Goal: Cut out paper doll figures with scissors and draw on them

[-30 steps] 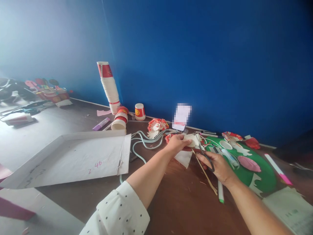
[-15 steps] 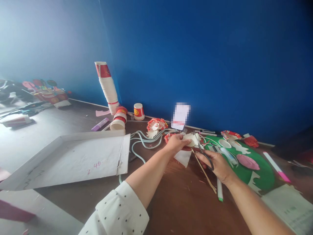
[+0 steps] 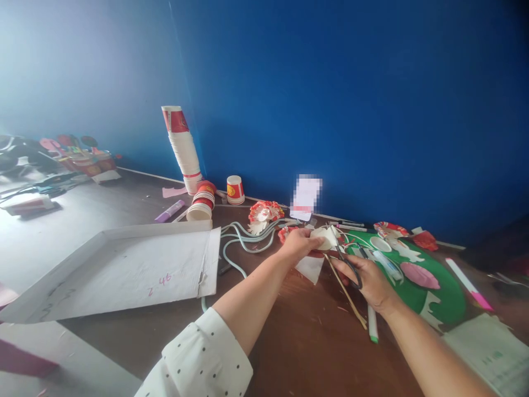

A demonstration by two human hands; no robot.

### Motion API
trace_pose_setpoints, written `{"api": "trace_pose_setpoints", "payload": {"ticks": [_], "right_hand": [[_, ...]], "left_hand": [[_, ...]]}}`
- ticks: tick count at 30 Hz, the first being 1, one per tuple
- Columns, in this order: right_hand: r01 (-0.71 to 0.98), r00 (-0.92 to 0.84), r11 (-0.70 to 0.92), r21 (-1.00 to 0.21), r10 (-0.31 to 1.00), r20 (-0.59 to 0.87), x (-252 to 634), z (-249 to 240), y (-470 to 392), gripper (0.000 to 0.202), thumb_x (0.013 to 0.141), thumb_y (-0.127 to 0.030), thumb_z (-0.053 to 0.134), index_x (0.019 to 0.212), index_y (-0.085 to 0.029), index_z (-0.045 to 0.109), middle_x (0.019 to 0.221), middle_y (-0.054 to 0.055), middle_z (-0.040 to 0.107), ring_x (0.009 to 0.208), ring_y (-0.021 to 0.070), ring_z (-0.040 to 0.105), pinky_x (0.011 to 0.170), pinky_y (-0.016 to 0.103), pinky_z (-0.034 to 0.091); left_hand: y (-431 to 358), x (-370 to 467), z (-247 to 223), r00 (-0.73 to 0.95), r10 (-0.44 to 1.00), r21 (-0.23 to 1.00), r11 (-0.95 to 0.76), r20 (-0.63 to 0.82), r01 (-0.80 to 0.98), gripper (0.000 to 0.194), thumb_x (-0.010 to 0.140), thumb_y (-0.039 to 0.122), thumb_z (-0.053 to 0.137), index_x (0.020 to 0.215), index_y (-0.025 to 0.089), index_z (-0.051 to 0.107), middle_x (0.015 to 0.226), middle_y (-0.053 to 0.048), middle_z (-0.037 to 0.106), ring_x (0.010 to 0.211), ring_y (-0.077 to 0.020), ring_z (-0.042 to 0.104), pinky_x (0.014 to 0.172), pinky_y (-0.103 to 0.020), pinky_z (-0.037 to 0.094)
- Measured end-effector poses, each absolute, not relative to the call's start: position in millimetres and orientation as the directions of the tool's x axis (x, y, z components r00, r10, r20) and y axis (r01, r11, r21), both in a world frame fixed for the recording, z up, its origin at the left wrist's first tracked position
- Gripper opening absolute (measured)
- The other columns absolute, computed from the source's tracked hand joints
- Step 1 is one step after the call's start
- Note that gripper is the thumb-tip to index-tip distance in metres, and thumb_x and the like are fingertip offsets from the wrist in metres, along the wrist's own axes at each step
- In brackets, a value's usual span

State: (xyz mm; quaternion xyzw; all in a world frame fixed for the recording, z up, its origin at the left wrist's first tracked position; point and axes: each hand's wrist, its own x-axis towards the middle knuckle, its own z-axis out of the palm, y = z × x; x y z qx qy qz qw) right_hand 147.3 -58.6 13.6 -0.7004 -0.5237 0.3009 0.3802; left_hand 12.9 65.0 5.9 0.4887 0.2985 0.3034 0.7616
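Observation:
Between thumb and fingers, my left hand (image 3: 298,242) pinches a cream-white piece of paper (image 3: 321,237). My right hand (image 3: 370,278) is closed around the dark handles of a pair of scissors (image 3: 350,268), whose blades reach up to the right edge of the paper. Below my hands, a thin wooden stick (image 3: 349,300) slants across the brown table, partly behind my right fingers. A white marker with a green end (image 3: 372,325) lies beside my right hand. Under the held paper rests a white paper scrap (image 3: 311,268).
To the right is a green round sheet (image 3: 448,286) with cut-outs and a pink oval (image 3: 420,275). A shallow white box lid (image 3: 136,264) lies left, near a light-blue cable (image 3: 231,259). Stacked paper cups (image 3: 184,151) lean by the blue wall. A pink-ended marker (image 3: 469,284) lies far right.
Both hands keep nearly the same place and hold. The scissor blades seem slightly shifted at the paper's edge, and the whole view has moved a little.

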Motion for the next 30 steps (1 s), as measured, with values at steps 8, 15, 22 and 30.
{"api": "trace_pose_setpoints", "payload": {"ticks": [8,15,22,30], "right_hand": [[0.493,0.228,-0.109,-0.863,0.974,0.007,148.8,17.5,-60.5,0.040,0.083,-0.054,0.058,0.059,-0.021,0.057,0.051,-0.002,0.052,0.053,0.0136,0.046,0.053,0.027,0.039],[0.455,0.165,-0.117,-0.883,0.985,-0.046,153.1,12.5,-60.5,0.036,0.083,-0.053,0.059,0.066,-0.021,0.060,0.054,-0.003,0.050,0.054,0.0135,0.047,0.054,0.027,0.037],[0.424,0.147,-0.129,-0.897,0.986,-0.073,152.2,10.4,-60.5,0.030,0.083,-0.051,0.061,0.074,-0.022,0.065,0.057,-0.003,0.049,0.055,0.0132,0.046,0.053,0.026,0.037],[0.424,0.159,-0.135,-0.896,0.985,-0.073,151.5,8.6,-60.0,0.036,0.083,-0.052,0.060,0.064,-0.021,0.057,0.056,-0.003,0.051,0.055,0.0133,0.047,0.055,0.026,0.037]], "left_hand": [[68.5,14.0,-2.8,0.657,0.740,0.968,0.243,-0.145,-0.061,0.030,0.066,0.033,0.078,0.082,0.011,0.066,0.069,-0.006,0.065,0.061,-0.0137,0.062,0.060,-0.025,0.053],[68.9,7.9,0.8,0.629,0.767,0.988,0.157,-0.125,0.005,0.033,0.065,0.038,0.078,0.082,0.012,0.067,0.065,-0.004,0.064,0.054,-0.0106,0.056,0.053,-0.021,0.045],[67.5,10.1,-0.7,0.619,0.776,0.974,0.213,-0.121,-0.078,0.037,0.063,0.036,0.081,0.089,0.014,0.067,0.072,-0.005,0.065,0.058,-0.0119,0.059,0.055,-0.022,0.046],[62.7,13.5,2.8,0.629,0.750,0.905,0.390,-0.204,-0.171,0.035,0.056,0.030,0.084,0.078,0.011,0.063,0.070,-0.006,0.063,0.056,-0.0131,0.058,0.054,-0.025,0.046]]}}
